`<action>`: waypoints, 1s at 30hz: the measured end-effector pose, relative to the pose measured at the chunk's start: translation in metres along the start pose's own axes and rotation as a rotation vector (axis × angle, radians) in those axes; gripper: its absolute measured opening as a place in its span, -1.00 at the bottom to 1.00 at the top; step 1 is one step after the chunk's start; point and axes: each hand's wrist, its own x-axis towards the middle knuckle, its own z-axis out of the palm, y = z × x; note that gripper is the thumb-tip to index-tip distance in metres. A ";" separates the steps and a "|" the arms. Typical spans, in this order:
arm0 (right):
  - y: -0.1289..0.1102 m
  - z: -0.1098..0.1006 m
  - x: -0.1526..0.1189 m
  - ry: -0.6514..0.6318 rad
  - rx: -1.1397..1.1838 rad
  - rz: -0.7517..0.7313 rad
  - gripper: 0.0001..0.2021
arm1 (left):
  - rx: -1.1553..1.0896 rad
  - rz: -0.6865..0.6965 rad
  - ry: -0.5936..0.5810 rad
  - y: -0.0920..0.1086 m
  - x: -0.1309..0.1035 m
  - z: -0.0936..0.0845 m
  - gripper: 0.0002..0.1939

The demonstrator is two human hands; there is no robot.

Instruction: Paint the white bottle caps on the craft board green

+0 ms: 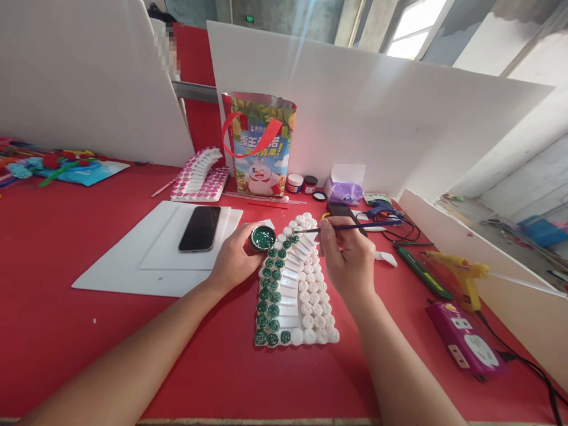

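Note:
My left hand (238,255) is closed around a small jar of green paint (263,236), its open top facing me. Between the fingers of my right hand (348,254) is a thin dark-blue paintbrush (359,226), its tip over the upper part of a craft piece. That craft piece (290,290) is a curved strip of white steps bordered by rosette shapes, lying on the red table. Rosettes along its left border are dark green, as is one at the bottom edge. Those on the right and at the top are white.
A black phone (199,229) rests on white boards (119,254) at left. Behind stand a pink-and-white craft piece (202,177), a printed bag (261,148), paint jars (295,183) and a purple tissue pack (345,192). A yellow glue gun (461,272), green cutter (421,272) and purple power strip (465,343) lie right.

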 end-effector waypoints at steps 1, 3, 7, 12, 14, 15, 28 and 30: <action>0.000 0.000 0.000 -0.011 -0.003 -0.006 -0.80 | 0.000 0.001 0.002 0.000 0.000 0.000 -0.58; 0.000 0.000 0.000 -0.025 -0.006 -0.018 -0.80 | -0.002 -0.003 0.001 0.000 0.000 0.000 -0.57; -0.001 0.000 0.000 -0.011 -0.008 -0.021 -0.81 | -0.002 -0.008 -0.009 -0.001 0.000 0.000 -0.57; -0.001 0.001 0.000 -0.026 -0.020 -0.020 -0.79 | 0.000 -0.007 -0.005 -0.001 0.000 0.000 -0.57; -0.001 0.000 0.000 -0.019 -0.019 -0.012 -0.78 | 0.000 -0.009 -0.004 0.000 0.000 0.000 -0.57; -0.001 0.000 0.000 -0.022 -0.018 -0.011 -0.78 | -0.002 -0.009 -0.004 0.000 0.000 0.000 -0.58; -0.002 -0.002 0.000 -0.008 -0.010 0.009 -0.78 | -0.010 -0.021 -0.005 0.000 0.000 0.000 -0.57; -0.002 -0.001 0.000 -0.015 -0.010 0.009 -0.79 | -0.009 -0.019 -0.009 0.000 0.000 0.000 -0.56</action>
